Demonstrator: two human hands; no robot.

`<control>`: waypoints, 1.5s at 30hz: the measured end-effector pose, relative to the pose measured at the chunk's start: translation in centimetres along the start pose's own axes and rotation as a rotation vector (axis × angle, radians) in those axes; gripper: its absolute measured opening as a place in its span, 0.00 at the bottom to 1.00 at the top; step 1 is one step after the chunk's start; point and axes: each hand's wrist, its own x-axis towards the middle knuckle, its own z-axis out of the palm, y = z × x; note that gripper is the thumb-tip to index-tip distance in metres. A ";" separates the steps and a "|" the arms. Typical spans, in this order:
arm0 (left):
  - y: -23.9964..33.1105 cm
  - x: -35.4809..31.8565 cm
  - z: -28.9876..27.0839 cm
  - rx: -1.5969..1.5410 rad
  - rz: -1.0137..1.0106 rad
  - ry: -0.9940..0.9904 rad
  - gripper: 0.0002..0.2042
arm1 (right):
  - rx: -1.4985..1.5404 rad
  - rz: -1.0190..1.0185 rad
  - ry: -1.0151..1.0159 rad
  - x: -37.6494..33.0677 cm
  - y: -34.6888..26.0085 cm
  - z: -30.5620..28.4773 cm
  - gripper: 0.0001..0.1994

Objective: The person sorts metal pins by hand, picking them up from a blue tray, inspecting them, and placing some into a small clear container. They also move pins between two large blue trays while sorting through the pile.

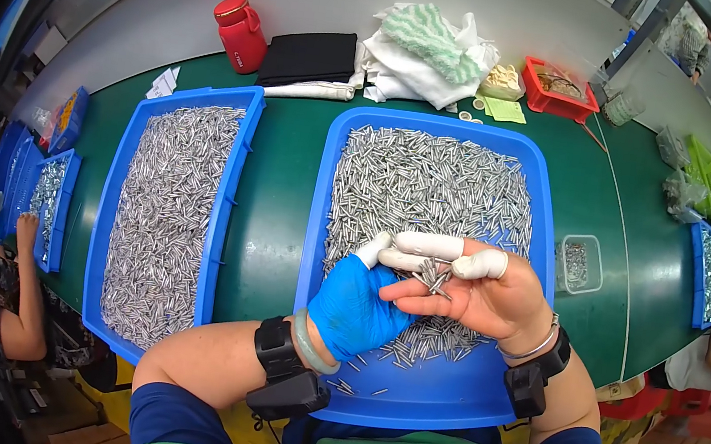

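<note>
My right hand (498, 299), with white finger covers on some fingers, holds a small bunch of silvery metal pins (433, 277) in its curled fingers, palm up. My left hand (358, 308), in a blue glove with a white-covered thumb, meets the right fingertips. The left fingers look curled, and what they hold, if anything, is hidden. Both hands are above a blue tray (403, 403) heaped with similar loose pins (432, 183). A few pins lie scattered on the bare near part of the tray.
Left stands another blue tray (252, 132) of pins. A clear small box (579, 263) with pins sits right. Behind are a red flask (241, 34), black cloth (310, 59), towels (428, 47) and a red basket (560, 89). Co-workers sit at both sides.
</note>
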 end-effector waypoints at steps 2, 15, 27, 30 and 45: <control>0.1 0.2 -0.7 0.002 -0.018 -0.081 0.15 | -0.022 -0.001 -0.014 0.0 0.1 -0.2 0.31; 0.3 0.9 -2.4 -0.015 -0.062 -0.251 0.15 | -0.037 -0.044 -0.071 -0.1 0.2 -0.4 0.33; 0.1 1.5 -3.7 -0.148 -0.116 -0.394 0.17 | -0.096 -0.001 0.042 -0.1 -0.2 0.2 0.32; 0.1 1.4 -3.1 -0.175 -0.120 -0.420 0.16 | 0.080 -0.012 -0.023 0.0 -0.2 -0.3 0.32; 0.1 0.8 -2.0 -0.116 -0.083 -0.305 0.17 | -0.058 -0.020 -0.017 0.1 0.0 -0.1 0.34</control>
